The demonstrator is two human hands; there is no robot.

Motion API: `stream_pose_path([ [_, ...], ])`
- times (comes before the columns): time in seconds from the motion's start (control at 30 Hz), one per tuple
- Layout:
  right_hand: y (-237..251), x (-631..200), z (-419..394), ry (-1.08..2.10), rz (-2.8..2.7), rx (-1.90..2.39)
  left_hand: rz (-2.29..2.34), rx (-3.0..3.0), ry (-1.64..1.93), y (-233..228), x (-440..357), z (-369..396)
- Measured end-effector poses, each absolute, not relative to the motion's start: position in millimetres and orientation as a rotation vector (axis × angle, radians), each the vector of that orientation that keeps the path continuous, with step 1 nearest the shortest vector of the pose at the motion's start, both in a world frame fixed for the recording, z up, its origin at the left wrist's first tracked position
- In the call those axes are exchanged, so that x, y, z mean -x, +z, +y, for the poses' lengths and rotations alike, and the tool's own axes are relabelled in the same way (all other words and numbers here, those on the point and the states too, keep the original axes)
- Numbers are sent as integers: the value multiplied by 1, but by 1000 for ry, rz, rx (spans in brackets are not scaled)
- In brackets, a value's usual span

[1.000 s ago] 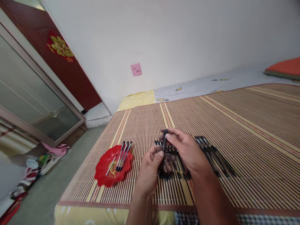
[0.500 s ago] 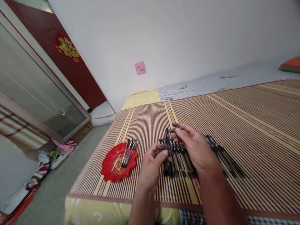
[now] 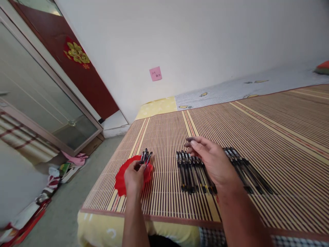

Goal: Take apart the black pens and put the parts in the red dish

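Note:
My left hand [image 3: 135,176] is over the red scalloped plate [image 3: 122,173], its thumb and fingers pinched around a pen [image 3: 147,159]. Black ends of other pens show beyond the fingertips, while the hand covers much of the plate. My right hand [image 3: 209,156] hovers above a row of black-capped clear pens [image 3: 186,171], thumb pressed to curled fingers. Dark smudges mark its fingertips, and whatever they hold, if anything, I cannot make out. To the right of that wrist lie several more pens [image 3: 246,171], side by side on the mat.
A striped bamboo mat [image 3: 164,137] covers the bed. Yellow bedding [image 3: 97,228] hangs over the near edge. A pink note [image 3: 155,73] is stuck on the white wall. On the left stand a glass-panelled door [image 3: 51,103] and clutter [image 3: 48,185] along the floor.
My left hand has moved left from the pen row to the red plate. The pen it held upright is no longer seen upright there. My right hand has stayed nearly in place, fingers drawn closer together.

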State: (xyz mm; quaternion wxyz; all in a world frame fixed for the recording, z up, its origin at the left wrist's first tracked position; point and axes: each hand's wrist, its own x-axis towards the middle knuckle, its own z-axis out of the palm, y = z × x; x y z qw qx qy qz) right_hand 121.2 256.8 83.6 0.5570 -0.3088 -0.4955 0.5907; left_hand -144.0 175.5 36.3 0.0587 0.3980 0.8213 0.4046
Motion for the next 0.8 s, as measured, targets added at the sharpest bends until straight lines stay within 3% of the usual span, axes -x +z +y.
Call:
stream_pose_path([
  [0.4, 83, -120, 257, 1394, -1172, 718, 2660, -1329, 874, 31, 135, 183],
  [0.8, 85, -119, 256, 1386, -1146, 728, 2679, -1363, 847, 31, 134, 183],
])
